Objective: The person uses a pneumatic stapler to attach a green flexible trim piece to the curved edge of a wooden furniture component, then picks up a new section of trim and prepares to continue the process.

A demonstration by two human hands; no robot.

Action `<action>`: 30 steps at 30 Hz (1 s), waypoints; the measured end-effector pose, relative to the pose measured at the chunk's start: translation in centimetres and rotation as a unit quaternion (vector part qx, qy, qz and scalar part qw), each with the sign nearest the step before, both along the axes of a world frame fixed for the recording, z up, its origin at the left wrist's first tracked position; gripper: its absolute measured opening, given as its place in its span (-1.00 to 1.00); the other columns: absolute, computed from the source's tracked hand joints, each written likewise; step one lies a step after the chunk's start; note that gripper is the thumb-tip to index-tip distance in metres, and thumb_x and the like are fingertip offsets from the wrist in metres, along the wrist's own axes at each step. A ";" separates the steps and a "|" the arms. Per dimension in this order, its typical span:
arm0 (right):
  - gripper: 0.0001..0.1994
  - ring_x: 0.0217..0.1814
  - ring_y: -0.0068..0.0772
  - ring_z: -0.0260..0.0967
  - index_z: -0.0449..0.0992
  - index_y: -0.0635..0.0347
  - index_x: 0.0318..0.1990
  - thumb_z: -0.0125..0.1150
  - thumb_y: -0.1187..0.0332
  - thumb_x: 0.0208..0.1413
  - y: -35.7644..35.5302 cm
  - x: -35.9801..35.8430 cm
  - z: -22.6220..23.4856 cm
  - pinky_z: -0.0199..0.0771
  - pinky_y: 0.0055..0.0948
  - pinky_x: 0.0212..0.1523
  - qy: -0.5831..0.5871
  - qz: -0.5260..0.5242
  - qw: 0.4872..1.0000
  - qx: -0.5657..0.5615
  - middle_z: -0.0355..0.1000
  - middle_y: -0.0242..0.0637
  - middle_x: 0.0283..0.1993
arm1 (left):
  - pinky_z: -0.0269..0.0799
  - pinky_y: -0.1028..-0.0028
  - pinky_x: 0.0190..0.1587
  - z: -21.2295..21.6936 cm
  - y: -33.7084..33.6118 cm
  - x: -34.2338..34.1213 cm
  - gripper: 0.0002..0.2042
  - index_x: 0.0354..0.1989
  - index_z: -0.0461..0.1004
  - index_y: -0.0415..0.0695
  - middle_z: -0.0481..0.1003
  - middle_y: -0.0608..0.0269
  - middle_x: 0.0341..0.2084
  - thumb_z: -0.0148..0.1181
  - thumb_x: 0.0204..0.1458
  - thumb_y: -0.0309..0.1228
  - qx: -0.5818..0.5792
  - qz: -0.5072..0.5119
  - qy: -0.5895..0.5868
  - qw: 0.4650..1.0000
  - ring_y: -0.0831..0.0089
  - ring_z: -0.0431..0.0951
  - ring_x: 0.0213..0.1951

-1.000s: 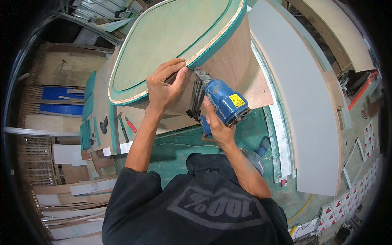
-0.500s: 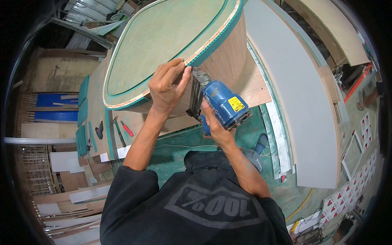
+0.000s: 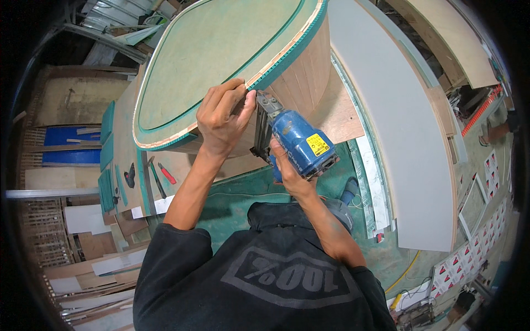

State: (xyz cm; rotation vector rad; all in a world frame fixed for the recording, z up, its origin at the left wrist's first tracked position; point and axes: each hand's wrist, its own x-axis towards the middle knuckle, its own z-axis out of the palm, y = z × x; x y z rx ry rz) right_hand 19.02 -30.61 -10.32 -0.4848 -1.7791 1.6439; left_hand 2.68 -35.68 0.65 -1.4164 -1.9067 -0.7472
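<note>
Two hands are working at the edge of a big rounded green-topped form, and both are busy. The left hand is curling over the rim, fingers bent and pressing down on the thin edge strip where the pale wood band and the green ribbed layer are running along the curve. It is gripping nothing loose, just clamping onto that rim, thumb tucked toward the tool.

The right hand is wrapping fully around the handle of a blue nail gun, fingers closed tight on it. The gun's metal nose is pointing up and left, sitting right against the underside of the rim, just beside the left thumb. A yellow label is showing on the blue body.

Below the rim, the form's curved side wall of vertical wood slats is falling away toward a plywood base sheet. To the right, a long white panel is leaning alongside, with a wood-edged board beyond it near the picture's rim.

Over on the left, on the lower plywood, a red-handled tool and a dark pencil-like stick are lying close together, well apart from the hands. Offcuts of board are piling up at the lower left. The green floor is showing between the person's arms, and a dark shirt is filling the bottom of the view.
</note>
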 end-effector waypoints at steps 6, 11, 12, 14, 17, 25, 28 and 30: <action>-0.82 -0.49 -0.62 0.28 0.55 0.12 -0.29 0.28 0.22 0.24 0.6 -0.1 0.2 0.29 -0.47 -0.45 0.010 -0.027 1.000 0.005 0.40 -0.48 -0.45 | 0.54 0.43 -0.26 0.1 0.4 0.3 -0.86 -0.37 0.60 -0.25 0.64 0.11 -0.28 0.45 -0.10 -0.54 -0.002 -0.002 0.009 1.000 0.31 0.63 -0.30; -0.78 -0.24 -0.42 0.46 0.54 0.21 -0.17 0.39 0.30 0.14 0.4 0.2 1.4 0.42 -0.40 -0.21 -0.001 0.010 0.983 -0.185 0.50 -0.30 -0.24 | 0.54 0.40 -0.25 0.4 -0.1 0.4 -0.87 -0.36 0.61 -0.23 0.64 0.13 -0.27 0.43 -0.08 -0.53 -0.017 0.012 -0.001 1.000 0.28 0.62 -0.30; -0.70 -0.12 -0.30 0.55 0.56 0.28 -0.08 0.44 0.35 0.08 0.6 0.6 2.3 0.51 -0.35 -0.09 -0.005 0.008 0.970 -0.241 0.57 -0.19 -0.13 | 0.53 0.39 -0.26 0.4 -0.1 0.3 -0.86 -0.36 0.60 -0.21 0.63 0.15 -0.28 0.44 -0.09 -0.51 -0.015 0.007 -0.005 1.000 0.27 0.61 -0.31; -0.69 -0.14 -0.35 0.55 0.53 0.31 -0.09 0.45 0.34 0.08 0.4 0.6 0.6 0.51 -0.37 -0.12 0.027 -0.004 0.966 -0.258 0.57 -0.22 -0.14 | 0.52 0.36 -0.27 0.3 -0.2 -0.2 -0.84 -0.34 0.60 -0.19 0.63 0.16 -0.28 0.45 -0.09 -0.49 -0.011 -0.009 -0.015 1.000 0.25 0.61 -0.31; -0.71 -0.20 -0.42 0.53 0.52 0.32 -0.12 0.44 0.36 0.08 0.5 1.3 -0.2 0.50 -0.40 -0.19 0.025 -0.029 0.971 -0.235 0.55 -0.26 -0.18 | 0.53 0.36 -0.24 0.4 -0.5 -0.4 -0.79 -0.27 0.61 -0.18 0.63 0.15 -0.25 0.46 -0.09 -0.47 -0.004 -0.022 -0.018 1.000 0.26 0.61 -0.28; -0.82 -0.53 -0.67 0.34 0.48 0.20 -0.33 0.39 0.38 0.13 1.9 2.9 1.6 0.26 -0.58 -0.52 0.086 -0.046 0.947 -0.306 0.43 -0.44 -0.44 | 0.47 0.40 -0.25 -0.8 0.2 0.3 -0.71 -0.20 0.60 -0.09 0.60 0.36 -0.24 0.47 -0.13 -0.38 -0.013 0.051 0.119 0.992 0.34 0.57 -0.28; -0.83 -0.55 -0.65 0.32 0.48 0.20 -0.36 0.40 0.40 0.12 2.7 4.0 1.3 0.25 -0.59 -0.53 0.041 -0.051 0.956 -0.285 0.42 -0.46 -0.48 | 0.47 0.39 -0.21 -1.4 0.5 0.7 -0.70 -0.20 0.59 -0.09 0.60 0.34 -0.23 0.47 -0.13 -0.37 0.016 0.071 0.103 0.992 0.33 0.57 -0.27; -0.85 -0.58 -0.68 0.28 0.50 0.21 -0.31 0.39 0.40 0.13 3.2 4.6 1.2 0.23 -0.60 -0.56 0.037 -0.063 0.957 -0.282 0.41 -0.47 -0.49 | 0.46 0.37 -0.19 -1.6 0.7 1.1 -0.69 -0.19 0.58 -0.09 0.60 0.32 -0.21 0.48 -0.14 -0.35 0.025 0.079 0.091 0.992 0.33 0.57 -0.25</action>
